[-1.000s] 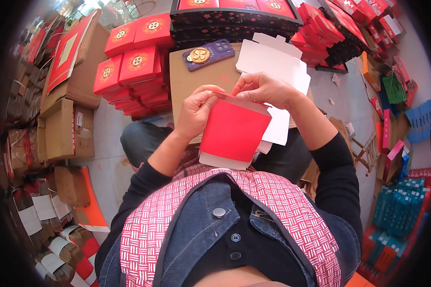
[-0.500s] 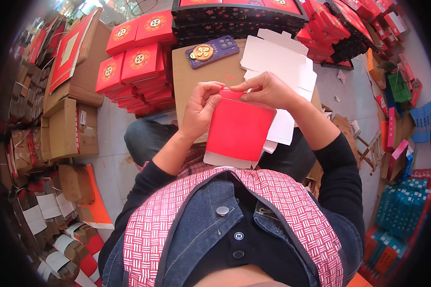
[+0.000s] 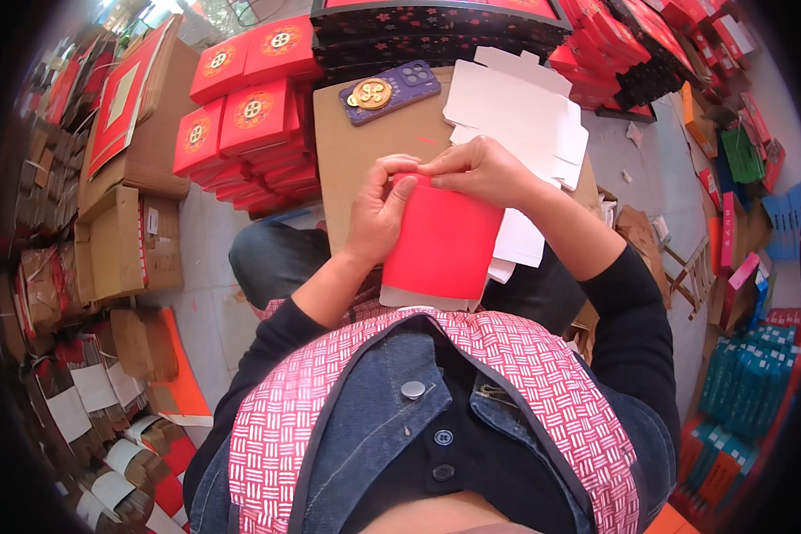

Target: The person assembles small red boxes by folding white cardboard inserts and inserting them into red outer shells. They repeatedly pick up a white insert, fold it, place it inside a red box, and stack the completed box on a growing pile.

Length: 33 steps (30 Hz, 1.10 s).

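A red cardboard box point(image 3: 443, 238) with a whitish flap along its near edge is held over my lap. My left hand point(image 3: 380, 206) grips its far left corner, with curled fingers and the thumb along the edge. On the far edge my right hand point(image 3: 481, 171) pinches the red card between thumb and fingers, its fingertips close to those of the left. Both hands partly cover the far edge. Beyond and to the right lie white flattened box blanks point(image 3: 505, 100) on a brown cardboard surface point(image 3: 343, 147).
A purple phone point(image 3: 390, 93) with a gold round ornament lies at the surface's far side. Stacked red boxes point(image 3: 256, 114) stand at left, black patterned trays point(image 3: 440, 36) behind. Brown cartons point(image 3: 133, 240) line the left; teal packages point(image 3: 746, 383) are piled at right.
My right hand has shifted slightly left along the box's far edge, its fingers now closer together. The box's right side has turned or narrowed a little; my left hand still holds the corner.
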Tool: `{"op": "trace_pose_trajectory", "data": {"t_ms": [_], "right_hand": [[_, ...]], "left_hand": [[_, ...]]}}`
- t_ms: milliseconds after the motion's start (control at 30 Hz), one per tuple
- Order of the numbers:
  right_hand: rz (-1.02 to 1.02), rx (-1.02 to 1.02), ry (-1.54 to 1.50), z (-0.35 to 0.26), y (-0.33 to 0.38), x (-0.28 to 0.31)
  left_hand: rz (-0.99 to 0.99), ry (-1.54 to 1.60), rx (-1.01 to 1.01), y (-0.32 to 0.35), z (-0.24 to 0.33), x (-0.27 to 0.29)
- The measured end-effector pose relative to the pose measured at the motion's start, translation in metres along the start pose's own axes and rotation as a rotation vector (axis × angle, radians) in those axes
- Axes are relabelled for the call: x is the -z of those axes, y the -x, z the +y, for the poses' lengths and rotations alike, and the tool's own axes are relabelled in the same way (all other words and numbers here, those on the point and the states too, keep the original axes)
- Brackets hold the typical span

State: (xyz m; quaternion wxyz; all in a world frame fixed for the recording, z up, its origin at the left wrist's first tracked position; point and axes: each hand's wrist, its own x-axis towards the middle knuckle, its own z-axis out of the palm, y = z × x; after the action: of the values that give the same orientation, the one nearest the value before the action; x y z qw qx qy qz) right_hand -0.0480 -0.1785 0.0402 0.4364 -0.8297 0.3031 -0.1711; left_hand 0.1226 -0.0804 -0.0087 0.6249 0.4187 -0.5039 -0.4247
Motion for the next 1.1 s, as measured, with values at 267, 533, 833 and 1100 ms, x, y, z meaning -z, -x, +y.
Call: {"op": "trace_pose_trajectory", "data": {"t_ms": [267,533,833,1100], "right_hand": [[-0.088,-0.371,-0.639,0.011,0.032,0.032],[0.121,-0.466,-0.792,0.02,0.045,0.01],[0.234,-0.396,-0.659,0.016,0.039,-0.008],[0.499,-0.348,-0.997,0.015,0.053,-0.028]], "left_hand": [[0.027,0.009,0.018,-0.004,-0.001,0.009],[-0.215,-0.74,-0.273,-0.019,0.023,-0.005],[-0.334,-0.855,-0.161,-0.034,0.024,-0.024],[-0.357,-0.828,-0.178,-0.036,0.027,-0.026]]}}
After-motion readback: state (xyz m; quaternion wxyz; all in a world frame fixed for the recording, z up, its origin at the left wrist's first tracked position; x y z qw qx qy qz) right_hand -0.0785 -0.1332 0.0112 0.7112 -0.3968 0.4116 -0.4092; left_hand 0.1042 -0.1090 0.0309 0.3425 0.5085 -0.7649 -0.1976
